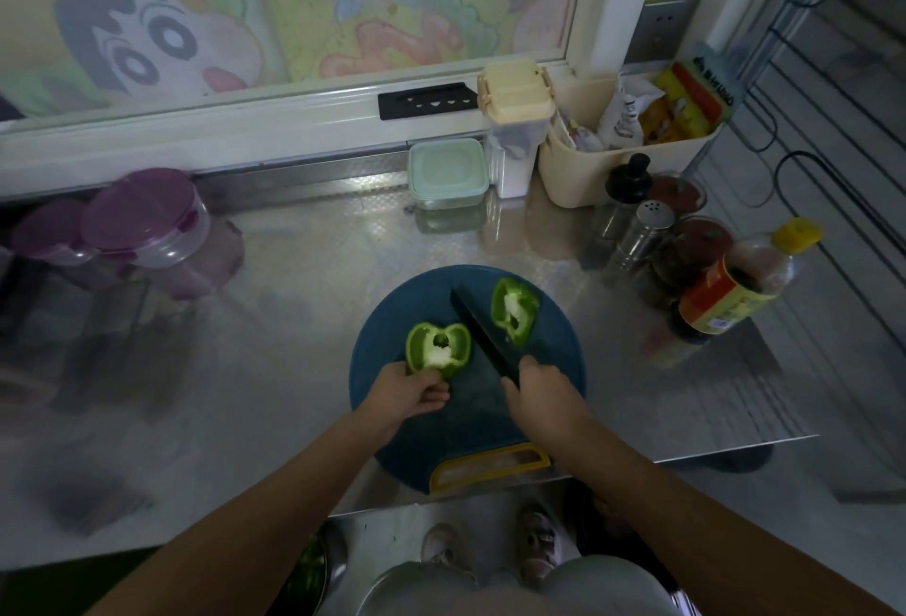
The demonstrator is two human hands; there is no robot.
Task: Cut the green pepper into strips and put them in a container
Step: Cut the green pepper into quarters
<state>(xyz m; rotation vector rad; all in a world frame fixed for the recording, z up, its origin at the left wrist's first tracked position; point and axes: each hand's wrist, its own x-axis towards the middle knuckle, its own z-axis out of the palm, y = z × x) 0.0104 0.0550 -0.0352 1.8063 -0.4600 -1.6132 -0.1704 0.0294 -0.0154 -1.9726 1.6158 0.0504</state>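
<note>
A green pepper lies cut in two on the round blue cutting board (pixel 392 429). The left half (pixel 438 348) faces cut side up, showing white core and seeds; my left hand (pixel 412 392) grips its near edge. The right half (pixel 515 310) lies free at the board's far right. Between the halves runs the black blade of a knife (pixel 483 336), pointing away to the left, and my right hand (pixel 541 397) grips its handle. A pale green lidded container (pixel 447 174) stands at the back of the steel counter.
Purple-lidded clear jars (pixel 147 233) stand at the left. Right of the board are a shaker (pixel 642 233), dark bottles and a yellow-capped sauce bottle (pixel 745 282). A cream bin (pixel 632 139) of packets and a cream-lidded box (pixel 515 125) sit at the back wall.
</note>
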